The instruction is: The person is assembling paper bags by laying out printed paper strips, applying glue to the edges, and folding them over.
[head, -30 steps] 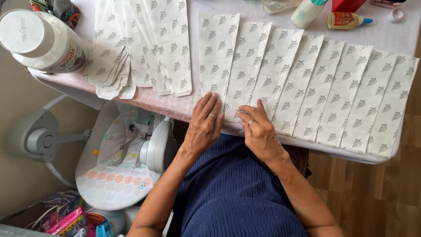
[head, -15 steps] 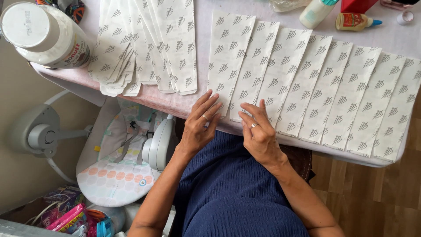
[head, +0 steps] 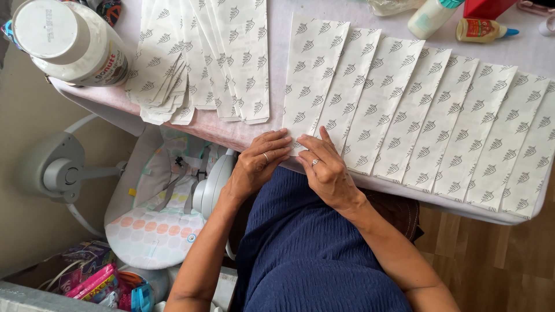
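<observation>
Several long white paper bags with a grey leaf print lie overlapped in a slanted row on a pink-covered table. My left hand and my right hand meet at the near table edge, fingers pinching the bottom end of the leftmost bag in the row. Both hands wear a ring. A second fanned pile of the same bags lies to the left, apart from my hands.
A large white plastic jar stands at the table's left corner. A glue bottle, a white bottle and a red box sit at the far right. A baby bouncer seat stands on the floor to the left.
The view has shifted slightly. My left fingers have curled from lying flat on the bag end to gripping it beside the right hand at the table edge.
</observation>
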